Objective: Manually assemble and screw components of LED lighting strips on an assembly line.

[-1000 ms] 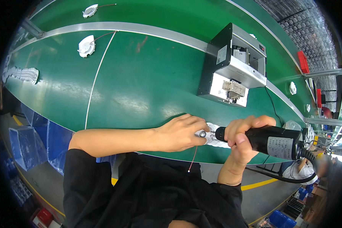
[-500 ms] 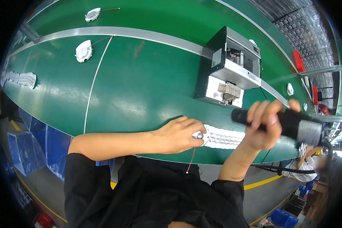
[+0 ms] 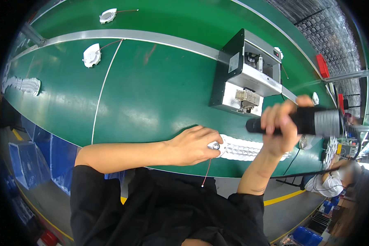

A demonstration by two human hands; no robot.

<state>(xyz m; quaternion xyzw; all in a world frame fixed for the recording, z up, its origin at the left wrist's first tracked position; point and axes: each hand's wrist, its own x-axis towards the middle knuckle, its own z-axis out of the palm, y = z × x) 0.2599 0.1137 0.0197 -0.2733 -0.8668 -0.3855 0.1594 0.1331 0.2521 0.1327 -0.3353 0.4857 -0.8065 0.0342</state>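
At far left, a stack of white pieces (image 3: 28, 85) lies on the green surface (image 3: 151, 90); to its right rests a white plate (image 3: 92, 56) with a thin wire, and beyond the metal rail a similar plate (image 3: 108, 16). My left forearm runs almost level along the near edge, elbow out to the left, wrist nearly straight. My left grip (image 3: 196, 144) is closed, palm down, with fingers on the far side and thumb on the near side of the white part (image 3: 222, 146), whose silver round piece (image 3: 215, 146) shows between them. A thin red wire (image 3: 206, 174) hangs below it, past the edge. Just right of that part, a ribbed white row (image 3: 244, 148) lies along the surface; behind stands a box-shaped machine (image 3: 229, 69). My right forearm rises steeply from below, and my right grip (image 3: 281, 128), blurred, wraps around a black tool (image 3: 309, 121), held nearly level above the surface, narrow end leftward. At far right, another person (image 3: 330, 184) sits near the surface.
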